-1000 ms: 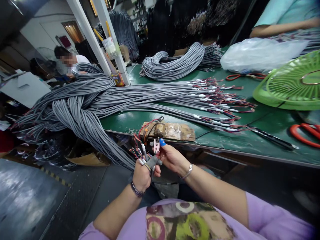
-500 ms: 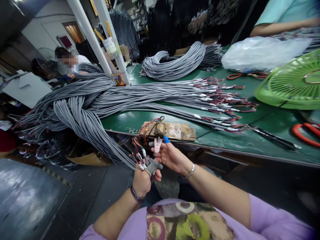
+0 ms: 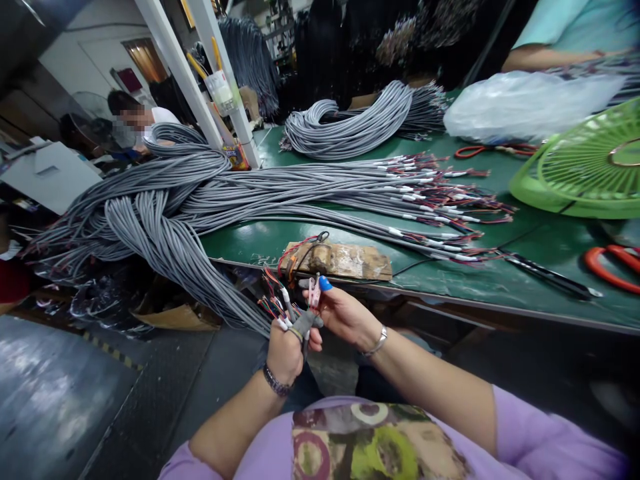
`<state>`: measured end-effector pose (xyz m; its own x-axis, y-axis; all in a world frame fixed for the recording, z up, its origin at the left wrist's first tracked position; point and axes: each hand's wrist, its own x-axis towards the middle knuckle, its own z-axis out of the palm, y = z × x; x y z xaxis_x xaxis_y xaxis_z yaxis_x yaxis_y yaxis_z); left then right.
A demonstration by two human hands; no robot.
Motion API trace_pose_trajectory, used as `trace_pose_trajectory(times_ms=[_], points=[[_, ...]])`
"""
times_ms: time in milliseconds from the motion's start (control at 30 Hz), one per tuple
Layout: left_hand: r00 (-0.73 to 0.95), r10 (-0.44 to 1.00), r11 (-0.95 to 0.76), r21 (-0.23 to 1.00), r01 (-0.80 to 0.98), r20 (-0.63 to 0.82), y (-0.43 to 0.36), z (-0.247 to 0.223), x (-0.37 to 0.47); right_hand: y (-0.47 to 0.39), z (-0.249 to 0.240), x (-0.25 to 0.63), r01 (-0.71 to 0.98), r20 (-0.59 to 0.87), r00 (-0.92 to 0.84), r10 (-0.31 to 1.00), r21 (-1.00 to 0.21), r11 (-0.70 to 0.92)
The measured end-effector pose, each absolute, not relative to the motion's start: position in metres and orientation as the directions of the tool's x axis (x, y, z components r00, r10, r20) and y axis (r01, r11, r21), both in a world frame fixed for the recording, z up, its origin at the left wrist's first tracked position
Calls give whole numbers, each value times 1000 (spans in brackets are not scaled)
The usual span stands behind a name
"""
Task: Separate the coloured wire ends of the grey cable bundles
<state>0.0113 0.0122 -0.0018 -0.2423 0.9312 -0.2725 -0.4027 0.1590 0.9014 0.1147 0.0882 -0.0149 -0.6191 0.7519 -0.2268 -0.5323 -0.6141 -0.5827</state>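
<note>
My left hand (image 3: 286, 357) is closed around the ends of several grey cables (image 3: 235, 310). Stripped coloured wires and white sleeves fan out above its fist, and grey covers wrap the thumb and a fingertip. Close beside it, my right hand (image 3: 350, 320) pinches a small pale pink clip-like tool (image 3: 313, 291) between thumb and fingers. A blue cover sits on the right thumb. The tool's lower end is at the wires by my left thumb; whether it grips a wire is too small to tell.
Long grey cables (image 3: 300, 180) with coloured wire ends lie across the green table (image 3: 500, 287). A wooden block (image 3: 355, 261) sits at the near edge. To the right are a black-handled tool (image 3: 550, 275), orange-handled scissors (image 3: 607, 263) and a green fan (image 3: 575, 173). Two other people work beyond.
My right hand has shifted slightly left, and the pink tool has turned a little in its fingers. My left hand still holds the cables in nearly the same place.
</note>
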Motion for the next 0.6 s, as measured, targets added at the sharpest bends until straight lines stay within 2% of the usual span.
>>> trace_pose_trajectory(times_ms=[200,333,467,600], points=[[-238,931,173,907,-384,-278,14,-6,12,85,-13,114,-515,-179,-622,763,-640,-570],[-252,928,164,909,-383,-274,11,-2,13,86,-15,113,-539,-227,-615,755,-577,-613],[-269,933,128,920,-370,-238,2,0,13,88,-13,116,-523,-304,-658,689,-475,-708],[-298,933,92,935,-344,-201,-5,-2,12,89,-10,118,-506,-294,-657,694,-511,-695]])
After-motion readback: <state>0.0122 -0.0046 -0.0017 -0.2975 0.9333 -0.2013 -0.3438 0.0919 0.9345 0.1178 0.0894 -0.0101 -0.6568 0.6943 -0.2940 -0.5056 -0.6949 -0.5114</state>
